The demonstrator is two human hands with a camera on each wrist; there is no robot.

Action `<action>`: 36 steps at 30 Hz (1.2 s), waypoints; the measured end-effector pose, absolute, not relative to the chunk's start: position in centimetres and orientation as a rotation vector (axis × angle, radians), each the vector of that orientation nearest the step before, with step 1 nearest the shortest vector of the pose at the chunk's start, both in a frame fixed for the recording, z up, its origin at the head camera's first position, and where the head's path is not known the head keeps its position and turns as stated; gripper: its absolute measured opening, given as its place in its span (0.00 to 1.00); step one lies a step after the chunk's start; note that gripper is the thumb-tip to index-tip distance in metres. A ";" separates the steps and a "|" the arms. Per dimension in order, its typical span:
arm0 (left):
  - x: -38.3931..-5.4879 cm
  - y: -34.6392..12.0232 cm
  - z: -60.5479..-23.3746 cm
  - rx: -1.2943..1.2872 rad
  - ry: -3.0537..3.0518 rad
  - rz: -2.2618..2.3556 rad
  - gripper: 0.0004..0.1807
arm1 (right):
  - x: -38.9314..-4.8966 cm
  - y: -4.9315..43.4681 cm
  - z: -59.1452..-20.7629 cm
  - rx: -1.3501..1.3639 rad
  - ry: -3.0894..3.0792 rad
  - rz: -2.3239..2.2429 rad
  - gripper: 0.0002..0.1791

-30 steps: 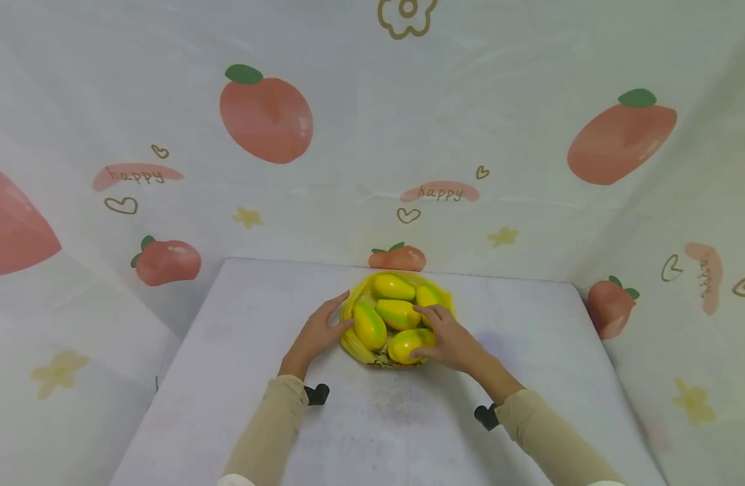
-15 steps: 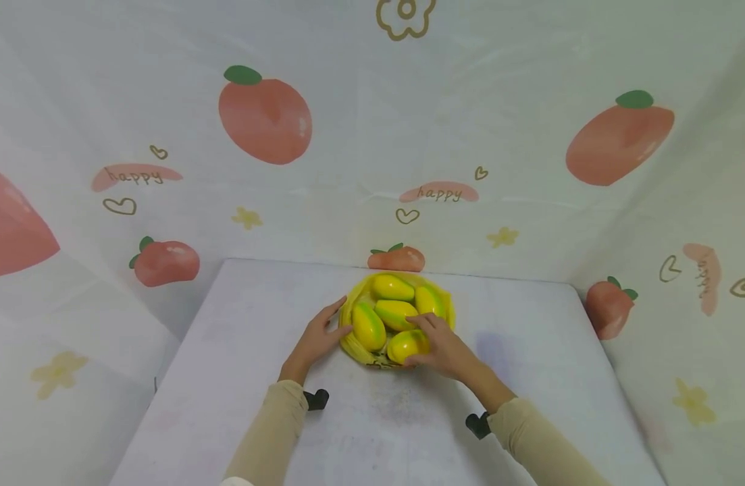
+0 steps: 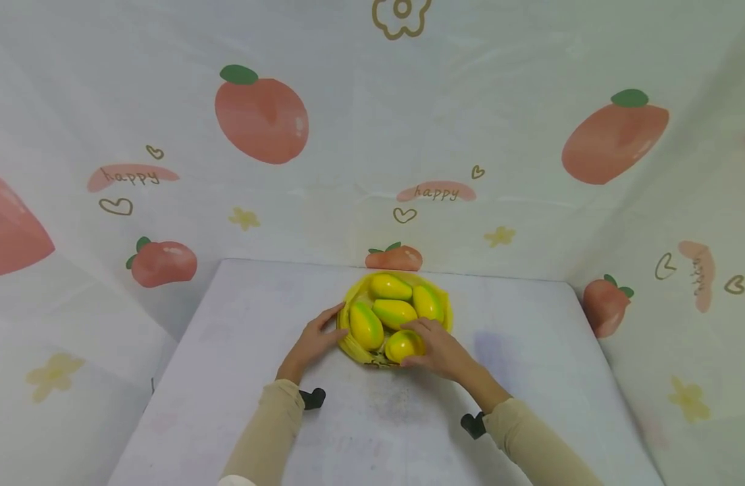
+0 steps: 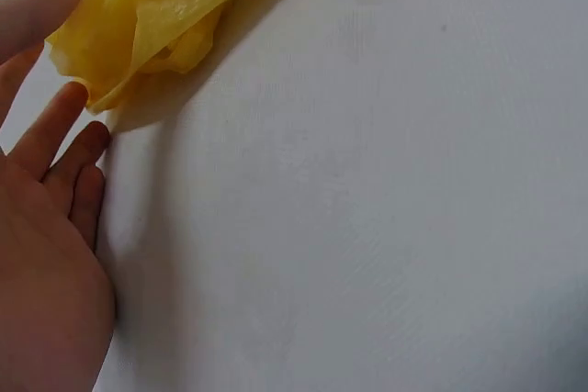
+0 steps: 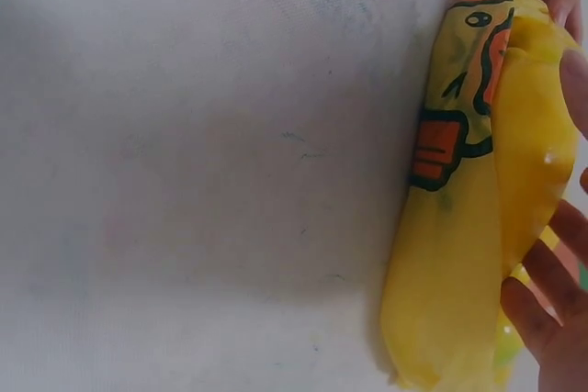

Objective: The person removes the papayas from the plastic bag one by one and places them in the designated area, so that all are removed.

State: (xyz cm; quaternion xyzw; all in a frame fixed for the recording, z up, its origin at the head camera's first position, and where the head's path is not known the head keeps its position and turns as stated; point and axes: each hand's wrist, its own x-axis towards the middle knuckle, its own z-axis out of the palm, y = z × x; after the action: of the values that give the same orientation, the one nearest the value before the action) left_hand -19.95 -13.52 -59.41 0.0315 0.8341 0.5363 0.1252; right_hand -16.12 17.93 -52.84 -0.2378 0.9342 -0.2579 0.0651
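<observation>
Several yellow-green mangoes lie in a round, shallow container (image 3: 355,352) lined with a thin yellow plastic bag. My right hand (image 3: 442,349) holds the front mango (image 3: 402,346), thumb on its near side and fingers over its far right side. In the right wrist view, the bag (image 5: 446,273) shows a printed cartoon face on its outer side, and the fingers (image 5: 556,286) lie against the yellow fruit. My left hand (image 3: 311,344) rests at the container's left side with fingers extended. Its fingertips (image 4: 69,98) are right at the bag's edge in the left wrist view.
The container stands on a white table (image 3: 257,304) toward its back edge. Behind and beside the table hangs a pale cloth (image 3: 348,121) printed with fruit and hearts. A black heart-shaped piece (image 3: 473,425) sits at the right wrist, another (image 3: 313,399) at the left.
My right hand has shifted slightly left and toward me around the front mango, which has turned so its rounded end shows. The left hand has stayed at the container's side.
</observation>
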 end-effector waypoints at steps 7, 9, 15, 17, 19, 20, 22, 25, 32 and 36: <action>-19.9 -14.1 -59.7 0.114 2.389 1.554 0.36 | -16.1 17.6 -52.7 -0.800 2.848 -0.737 0.34; -19.8 -14.0 -59.7 0.108 2.386 1.555 0.35 | -16.0 17.6 -52.7 -0.799 2.851 -0.738 0.34; -19.8 -13.6 -59.4 0.089 2.401 1.544 0.35 | -16.0 17.6 -52.9 -0.805 2.882 -0.694 0.34; -19.8 -13.5 -59.2 0.089 2.406 1.542 0.35 | -16.0 17.6 -53.0 -0.805 2.890 -0.683 0.33; -19.8 -13.4 -59.1 0.090 2.407 1.541 0.35 | -16.0 17.6 -53.0 -0.811 2.905 -0.666 0.33; -19.8 -13.4 -59.1 0.090 2.405 1.544 0.35 | -16.0 17.6 -53.0 -0.816 2.908 -0.660 0.33; -19.7 -13.4 -59.0 0.078 2.398 1.551 0.35 | -16.0 17.5 -53.0 -0.824 2.908 -0.654 0.33; -19.7 -13.5 -59.0 0.065 2.398 1.552 0.35 | -16.0 17.5 -53.1 -0.846 2.912 -0.648 0.33; -19.8 -13.8 -59.3 0.069 2.392 1.565 0.35 | -16.0 17.4 -53.0 -0.842 2.893 -0.679 0.33; -19.9 -13.9 -59.2 0.069 2.411 1.547 0.35 | -16.1 17.5 -52.7 -0.816 2.870 -0.712 0.35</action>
State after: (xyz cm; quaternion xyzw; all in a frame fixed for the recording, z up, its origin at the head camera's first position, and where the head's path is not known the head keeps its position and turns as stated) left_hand -19.89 -13.86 -59.22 0.0239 0.8334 0.5347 0.1377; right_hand -16.12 17.47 -52.75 -0.2659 0.9349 -0.2320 0.0370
